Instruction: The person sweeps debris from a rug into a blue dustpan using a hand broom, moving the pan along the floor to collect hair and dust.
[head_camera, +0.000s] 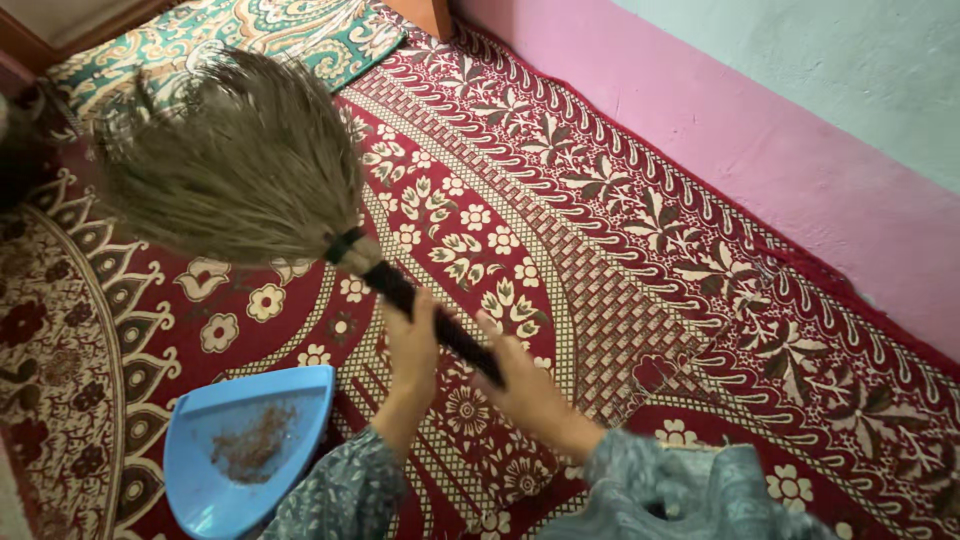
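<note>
Running up and away from the grip, the broom (300, 200) is clasped on its dark handle by the left hand (412, 345), nearer the bristles, and the right hand (520, 380), above the blue dustpan (200, 470).

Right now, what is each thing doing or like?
Broom: lifted off the carpet, tilted, bristles fanned out and blurred.
Left hand: wrapped around the black handle.
Right hand: gripping the handle lower down.
Blue dustpan: lying on the carpet, reddish dust inside.
Red patterned carpet: spread flat, reaching the pink wall.
</note>
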